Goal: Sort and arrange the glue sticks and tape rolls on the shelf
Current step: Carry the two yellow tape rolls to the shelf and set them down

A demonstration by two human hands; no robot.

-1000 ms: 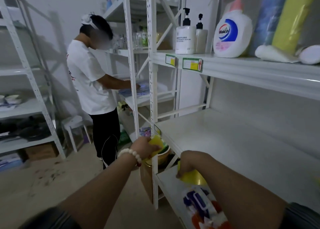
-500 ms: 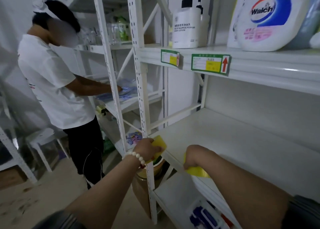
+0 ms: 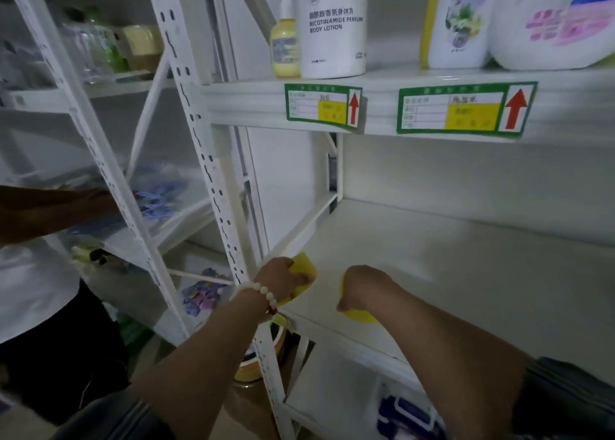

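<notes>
Gripping yellow items at the front edge of a white metal shelf (image 3: 449, 256), both hands are closed.

Left hand (image 3: 283, 278) clasps one yellow item (image 3: 304, 266), right hand (image 3: 361, 288) another (image 3: 361, 316); their kind and long axis cannot be told. Above, a white bottle (image 3: 332, 26) reads "NICOTINAMIDE PERFUME BODY LOTION"; two green-bordered labels (image 3: 464, 108) carry red up-arrows.

Hidden, cropped or unclear items
Yellow objects (image 3: 305, 268) mostly covered by hands (image 3: 281, 278); bystander (image 3: 36, 273) cut off left; shelf labels (image 3: 464, 108) illegible.
</notes>
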